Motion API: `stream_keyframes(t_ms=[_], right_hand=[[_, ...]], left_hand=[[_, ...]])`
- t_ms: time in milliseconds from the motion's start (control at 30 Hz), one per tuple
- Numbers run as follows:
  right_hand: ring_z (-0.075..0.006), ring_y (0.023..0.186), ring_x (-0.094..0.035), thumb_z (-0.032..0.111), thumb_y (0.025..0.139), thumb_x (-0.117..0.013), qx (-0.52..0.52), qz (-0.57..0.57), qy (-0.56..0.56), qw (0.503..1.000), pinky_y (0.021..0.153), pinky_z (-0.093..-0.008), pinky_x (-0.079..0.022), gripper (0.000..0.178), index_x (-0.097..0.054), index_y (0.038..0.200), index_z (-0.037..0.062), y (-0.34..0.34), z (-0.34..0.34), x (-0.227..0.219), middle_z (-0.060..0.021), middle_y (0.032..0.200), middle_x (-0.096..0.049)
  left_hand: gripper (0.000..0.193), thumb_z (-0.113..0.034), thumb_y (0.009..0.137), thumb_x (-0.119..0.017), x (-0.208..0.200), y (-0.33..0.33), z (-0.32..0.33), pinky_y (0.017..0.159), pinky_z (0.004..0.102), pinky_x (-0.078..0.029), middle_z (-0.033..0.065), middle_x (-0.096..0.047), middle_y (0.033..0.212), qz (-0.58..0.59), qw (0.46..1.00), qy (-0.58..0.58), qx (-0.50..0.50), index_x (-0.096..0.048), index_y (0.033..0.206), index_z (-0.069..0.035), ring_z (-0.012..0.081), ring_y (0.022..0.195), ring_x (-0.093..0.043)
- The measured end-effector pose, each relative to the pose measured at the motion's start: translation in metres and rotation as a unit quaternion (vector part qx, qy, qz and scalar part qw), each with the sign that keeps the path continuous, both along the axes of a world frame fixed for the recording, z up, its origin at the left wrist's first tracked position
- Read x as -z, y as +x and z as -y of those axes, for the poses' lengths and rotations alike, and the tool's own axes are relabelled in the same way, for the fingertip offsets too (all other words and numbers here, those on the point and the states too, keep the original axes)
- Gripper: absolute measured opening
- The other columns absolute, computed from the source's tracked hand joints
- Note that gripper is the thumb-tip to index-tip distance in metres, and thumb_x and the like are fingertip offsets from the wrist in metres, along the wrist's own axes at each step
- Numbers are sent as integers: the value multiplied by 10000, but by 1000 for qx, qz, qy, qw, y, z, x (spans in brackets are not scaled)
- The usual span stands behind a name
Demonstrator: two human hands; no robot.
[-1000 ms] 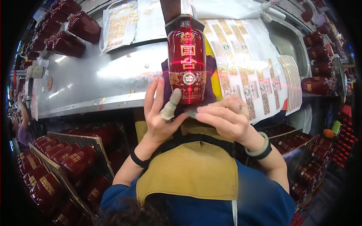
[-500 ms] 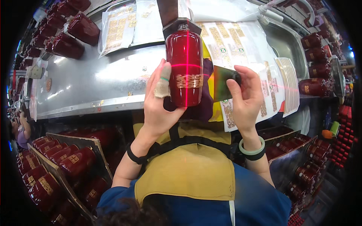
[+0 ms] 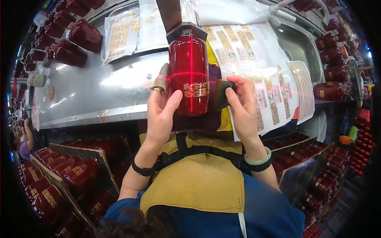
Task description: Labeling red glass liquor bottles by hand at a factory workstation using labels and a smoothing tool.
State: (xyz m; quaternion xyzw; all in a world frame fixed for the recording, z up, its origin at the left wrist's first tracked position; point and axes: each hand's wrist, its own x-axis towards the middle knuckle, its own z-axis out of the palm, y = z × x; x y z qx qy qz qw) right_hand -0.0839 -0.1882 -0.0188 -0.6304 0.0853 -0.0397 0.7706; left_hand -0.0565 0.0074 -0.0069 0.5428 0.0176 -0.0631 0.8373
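Note:
A glossy dark red bottle (image 3: 188, 59) lies in front of me with its neck pointing away. A gold patterned strip (image 3: 196, 90) sits on its lower part, and pink laser lines cross over the glass. My left hand (image 3: 158, 115) grips the bottle's left side, its thumb on the front beside the strip; a fingertip wears a grey cover. In my right hand (image 3: 243, 107), a dark flat scraper (image 3: 220, 94) is pinched between thumb and fingers, just right of the bottle. Dark purple cloth (image 3: 213, 75) lies beneath the bottle.
Sheets of gold patterned stickers (image 3: 254, 63) spread to the right, beside a striped sheet (image 3: 302, 91). More sticker sheets (image 3: 121, 31) lie at the far left of the metal table (image 3: 99, 91). Red bottles (image 3: 85, 35) stand left and right; crates (image 3: 75, 148) of them flank me below.
The scraper has moved left and down, close to the bottle's right side. My left thumb has come onto the bottle's front, and my left fingers have shifted. The bottle appears slightly further left.

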Motion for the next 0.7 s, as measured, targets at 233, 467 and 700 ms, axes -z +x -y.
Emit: stream_keyframes(t_ms=[233,467,700], right_hand=[[-333,901,-558,224,611,-973,-66,212,-413,883,746,-406,-490,768,-488,1178,43,1,-8,4,-128,1017,-512],[-306,800,-582,145,607,-920,13,314,-418,853,636,-414,-467,580,-506,1011,98,6,-12,16,-80,899,-537],[-286,803,-570,180,646,-920,1,315,-455,833,659,-396,-473,520,-534,984,99,0,-20,7,-75,893,-533]], left_hand=[[733,61,914,-670,-9,20,-28,1174,383,-384,186,-436,1525,-51,993,26,99,-289,1539,92,238,1407,-461],[809,40,872,-752,-7,25,-27,1168,390,-395,203,-435,1519,-61,992,27,105,-296,1539,78,265,1410,-455],[607,24,871,-775,-1,3,-23,941,289,-507,54,-577,1160,-14,993,114,-24,-490,1406,20,118,1012,-590]])
